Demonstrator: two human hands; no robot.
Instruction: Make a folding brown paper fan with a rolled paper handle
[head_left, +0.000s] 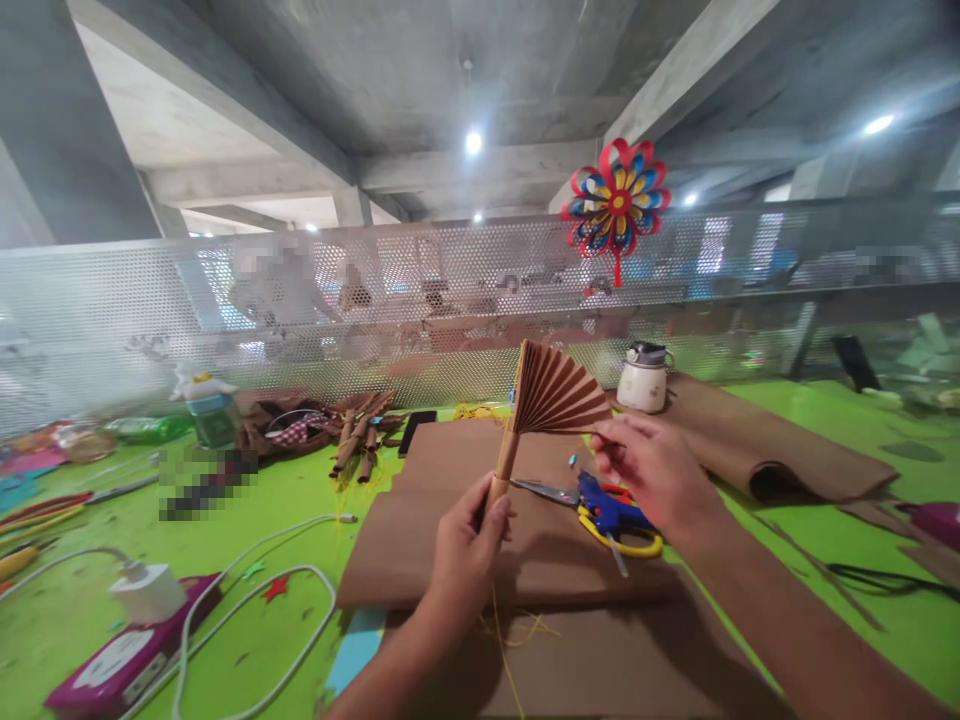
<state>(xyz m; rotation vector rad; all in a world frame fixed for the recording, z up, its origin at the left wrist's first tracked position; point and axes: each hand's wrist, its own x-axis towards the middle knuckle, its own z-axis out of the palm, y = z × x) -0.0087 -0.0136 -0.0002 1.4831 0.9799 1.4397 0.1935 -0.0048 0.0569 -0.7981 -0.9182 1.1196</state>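
A pleated brown paper fan (559, 385) is held up in front of me, partly spread toward the right. My left hand (472, 535) wraps round its rolled paper handle, thumb in front. With fingertips pinched, my right hand (649, 465) grips the fan's lower right edge. Yellow thread hangs below the handle. Behind and beneath the fan, large brown paper sheets (420, 540) lie on the green table. On them rest scissors (551, 491) and a blue glue gun (611, 508), close under my right hand.
A roll of brown paper (780, 445) and a white bottle (643, 380) stand at the right back. Several paper handles (356, 440) lie left of centre. A purple power strip (135, 650) and white cable (322, 590) occupy the left. A perforated metal screen (420, 350) borders the table's back.
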